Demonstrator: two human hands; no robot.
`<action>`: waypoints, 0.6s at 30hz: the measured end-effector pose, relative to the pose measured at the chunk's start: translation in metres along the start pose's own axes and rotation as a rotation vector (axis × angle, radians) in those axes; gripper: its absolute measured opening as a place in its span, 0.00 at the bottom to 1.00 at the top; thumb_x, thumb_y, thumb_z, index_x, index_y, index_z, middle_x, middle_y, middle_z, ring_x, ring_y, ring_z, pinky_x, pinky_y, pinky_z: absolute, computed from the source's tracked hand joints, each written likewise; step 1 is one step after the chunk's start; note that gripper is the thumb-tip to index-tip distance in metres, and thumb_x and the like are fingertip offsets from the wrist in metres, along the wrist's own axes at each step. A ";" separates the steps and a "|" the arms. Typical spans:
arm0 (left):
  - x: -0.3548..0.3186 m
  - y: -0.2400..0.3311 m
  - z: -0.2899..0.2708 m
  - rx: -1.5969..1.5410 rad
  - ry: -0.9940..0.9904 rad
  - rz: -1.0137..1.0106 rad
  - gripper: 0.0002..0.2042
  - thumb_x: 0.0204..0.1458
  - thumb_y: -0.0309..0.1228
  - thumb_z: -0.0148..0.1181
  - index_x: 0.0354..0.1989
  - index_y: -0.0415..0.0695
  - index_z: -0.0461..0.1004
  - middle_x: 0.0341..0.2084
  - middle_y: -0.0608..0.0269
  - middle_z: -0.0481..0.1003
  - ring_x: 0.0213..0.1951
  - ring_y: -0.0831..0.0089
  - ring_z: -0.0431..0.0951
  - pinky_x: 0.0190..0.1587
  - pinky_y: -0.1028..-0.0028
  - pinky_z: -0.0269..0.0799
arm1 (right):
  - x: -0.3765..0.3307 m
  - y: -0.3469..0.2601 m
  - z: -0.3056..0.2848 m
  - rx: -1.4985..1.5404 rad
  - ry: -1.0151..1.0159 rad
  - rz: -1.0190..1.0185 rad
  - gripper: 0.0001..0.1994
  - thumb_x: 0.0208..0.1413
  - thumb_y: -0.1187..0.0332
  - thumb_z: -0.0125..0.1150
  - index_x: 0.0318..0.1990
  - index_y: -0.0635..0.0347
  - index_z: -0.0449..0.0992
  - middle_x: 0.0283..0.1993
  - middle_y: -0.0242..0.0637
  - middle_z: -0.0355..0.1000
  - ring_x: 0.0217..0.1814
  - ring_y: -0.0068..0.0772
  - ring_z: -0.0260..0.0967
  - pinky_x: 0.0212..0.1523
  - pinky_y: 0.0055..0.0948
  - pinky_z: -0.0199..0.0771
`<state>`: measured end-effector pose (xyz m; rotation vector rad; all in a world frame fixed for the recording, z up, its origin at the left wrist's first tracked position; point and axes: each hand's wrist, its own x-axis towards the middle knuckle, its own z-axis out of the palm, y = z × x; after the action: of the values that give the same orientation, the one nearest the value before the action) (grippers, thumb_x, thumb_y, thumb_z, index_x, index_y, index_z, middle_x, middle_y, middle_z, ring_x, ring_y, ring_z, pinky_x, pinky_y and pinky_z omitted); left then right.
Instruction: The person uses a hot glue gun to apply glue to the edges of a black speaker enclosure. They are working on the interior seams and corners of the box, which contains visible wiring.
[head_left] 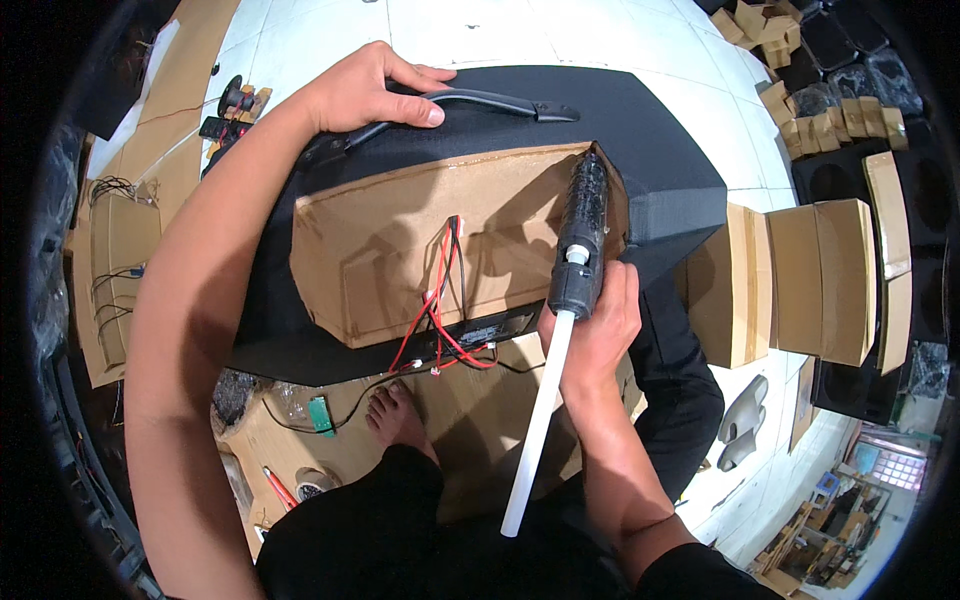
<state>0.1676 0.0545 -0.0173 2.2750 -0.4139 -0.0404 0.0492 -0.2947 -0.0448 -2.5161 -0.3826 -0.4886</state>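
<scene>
A black cabinet (670, 165) with a brown, board-lined recess (390, 260) lies tilted in front of me. My left hand (370, 95) is closed around the black handle (490, 97) on its far side, the thumb lying over it. In my right hand (605, 325) is a black glue gun (582, 215) with a long white glue stick (538, 425) out of its rear. The gun's nozzle end points into the far right corner of the recess; whether the tip touches is unclear. Red and black wires (437, 300) come through the recess floor and hang over the near edge.
My bare foot (398, 415) rests on brown board below the cabinet. Near it lie a green piece (320, 415) and a red-handled tool (280, 488). Cardboard boxes (820, 280) stand at right, beside grey moulded parts (742, 422). Small speaker parts (235, 105) lie at far left.
</scene>
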 end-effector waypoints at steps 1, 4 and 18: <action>0.002 0.000 0.000 0.023 -0.020 0.017 0.29 0.46 0.47 0.75 0.50 0.37 0.82 0.59 0.47 0.76 0.62 0.58 0.76 0.69 0.64 0.62 | -0.001 0.002 -0.001 -0.016 -0.010 0.003 0.20 0.45 0.68 0.75 0.39 0.63 0.67 0.37 0.50 0.65 0.32 0.65 0.71 0.29 0.54 0.74; 0.004 0.002 0.001 -0.023 -0.050 0.014 0.29 0.46 0.47 0.75 0.50 0.36 0.82 0.59 0.47 0.76 0.62 0.59 0.76 0.69 0.66 0.63 | -0.015 0.008 -0.001 0.005 -0.066 0.103 0.18 0.37 0.75 0.65 0.37 0.66 0.66 0.34 0.53 0.64 0.34 0.66 0.66 0.34 0.52 0.70; 0.004 0.004 0.005 0.044 0.008 0.050 0.25 0.46 0.48 0.75 0.47 0.42 0.85 0.57 0.45 0.77 0.61 0.57 0.77 0.67 0.66 0.65 | -0.026 0.021 -0.006 -0.035 -0.176 0.114 0.14 0.39 0.75 0.65 0.35 0.68 0.69 0.33 0.54 0.67 0.35 0.68 0.68 0.35 0.54 0.71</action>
<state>0.1698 0.0473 -0.0173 2.3063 -0.4711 0.0032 0.0320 -0.3197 -0.0611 -2.6059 -0.2966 -0.2321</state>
